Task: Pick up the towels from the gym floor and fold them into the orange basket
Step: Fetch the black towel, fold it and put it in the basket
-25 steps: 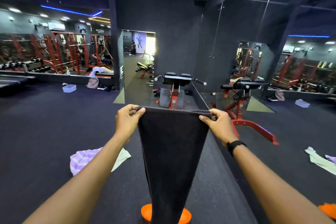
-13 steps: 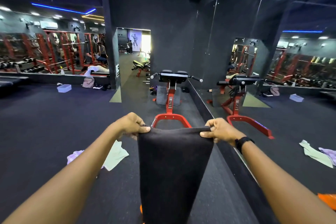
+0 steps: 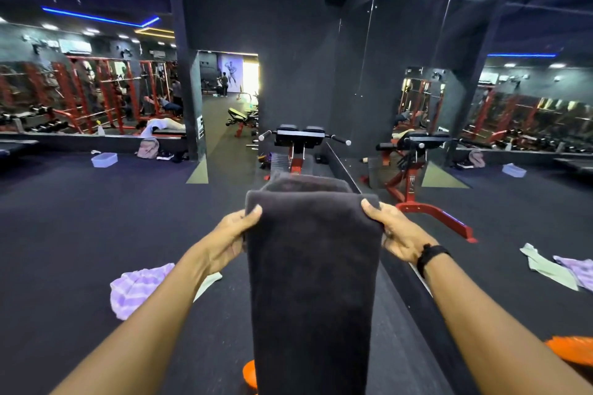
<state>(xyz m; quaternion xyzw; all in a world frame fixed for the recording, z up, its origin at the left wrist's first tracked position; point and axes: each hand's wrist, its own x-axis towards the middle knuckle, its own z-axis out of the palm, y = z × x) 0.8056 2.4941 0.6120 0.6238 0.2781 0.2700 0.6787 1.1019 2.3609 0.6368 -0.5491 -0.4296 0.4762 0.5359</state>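
Note:
A dark grey towel (image 3: 311, 282) hangs in front of me, doubled over at the top so a second layer shows behind its upper edge. My left hand (image 3: 232, 236) grips its left top corner, thumb on the front. My right hand (image 3: 393, 231) grips the right top corner the same way. Below the towel, a sliver of the orange basket (image 3: 249, 373) shows on the floor; most of it is hidden. A purple striped towel (image 3: 138, 290) lies on the floor at left with a pale green towel (image 3: 208, 282) beside it, partly behind my left forearm.
A mirror wall runs along the right, with a low black ledge (image 3: 417, 308); it reflects the towels and basket. A red and black exercise bench (image 3: 300, 144) stands straight ahead. A plastic box (image 3: 104, 159) and a backpack (image 3: 148, 147) sit far left by red racks.
My hands have flipped the towel's top edge forward over itself, so it is now doubled. The hands turned from knuckles-up to thumbs on the front.

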